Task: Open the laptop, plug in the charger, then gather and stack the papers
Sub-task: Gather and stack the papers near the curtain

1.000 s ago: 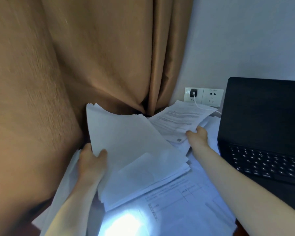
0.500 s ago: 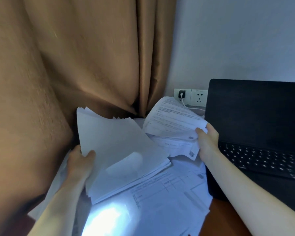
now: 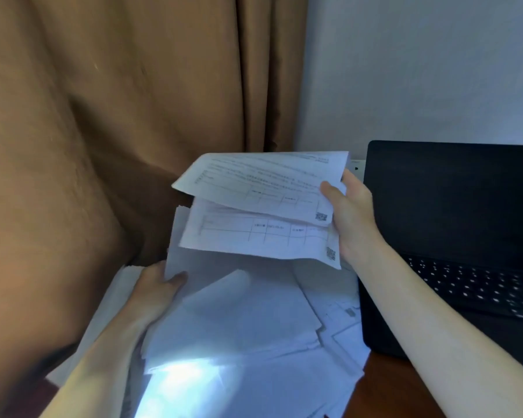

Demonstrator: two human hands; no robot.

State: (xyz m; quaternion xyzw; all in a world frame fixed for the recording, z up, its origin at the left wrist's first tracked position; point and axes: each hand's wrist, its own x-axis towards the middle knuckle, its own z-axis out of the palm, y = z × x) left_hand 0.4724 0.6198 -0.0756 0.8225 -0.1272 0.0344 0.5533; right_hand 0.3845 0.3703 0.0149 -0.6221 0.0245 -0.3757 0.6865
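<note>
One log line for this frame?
phase: gathering | left hand: holds stack | right hand: holds printed sheets above stack | laptop: open

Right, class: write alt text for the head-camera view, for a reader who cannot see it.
A person's right hand holds printed sheets above a paper stack gripped by the left hand. An open black laptop sits right, a brown curtain behind.

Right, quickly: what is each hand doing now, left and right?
Left hand: closed, gripping the edge of the blank paper stack.
Right hand: closed, pinching the printed sheets, held above that stack.
</note>
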